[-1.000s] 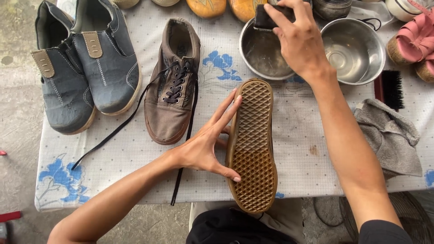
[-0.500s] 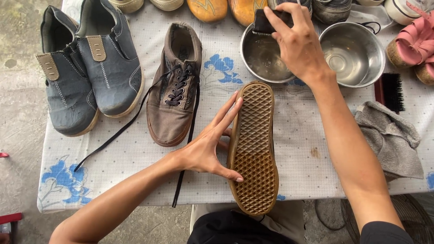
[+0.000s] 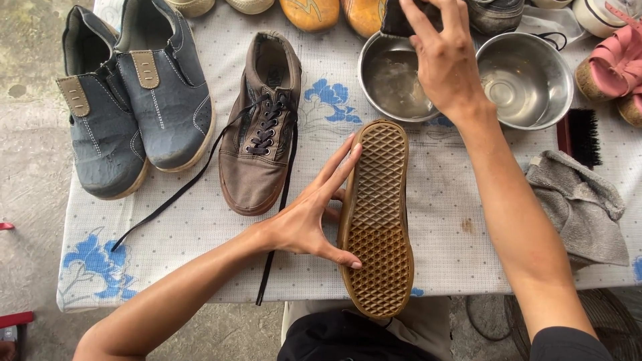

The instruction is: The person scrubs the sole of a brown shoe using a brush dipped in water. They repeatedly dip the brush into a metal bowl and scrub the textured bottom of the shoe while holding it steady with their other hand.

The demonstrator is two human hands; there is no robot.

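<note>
On the table (image 3: 200, 267), which is covered with a white cloth printed with blue flowers, the left hand (image 3: 304, 220) steadies an upturned shoe (image 3: 378, 220) lying sole-up near the front edge, its heel end overhanging that edge toward the person's lap. The fingers are spread wide along the left side of the sole and the thumb presses the rim nearer the heel; the hold is a loose brace, not a closed fist. The right hand (image 3: 445, 57) is at the far side, over the left steel bowl (image 3: 388, 80), its fingers closed on a dark cloth (image 3: 398, 20) above the bowl's far rim. A second steel bowl (image 3: 528, 80) stands just beside the first, touching or nearly so, and both appear to hold a little water. Left of the upturned shoe lies its brown partner (image 3: 257, 134), upright, with black laces (image 3: 167, 200) trailing across the cloth and over the front edge. Further left, a pair of blue-grey shoes (image 3: 134, 113) sits at the table's left edge. A row of other shoes lines the far edge, partly cut off by the frame. To the right lie a black brush (image 3: 585, 134), a crumpled grey rag (image 3: 582, 207) and a pink sandal (image 3: 615, 63). Open cloth remains between the upturned shoe and the rag, under the right forearm.
</note>
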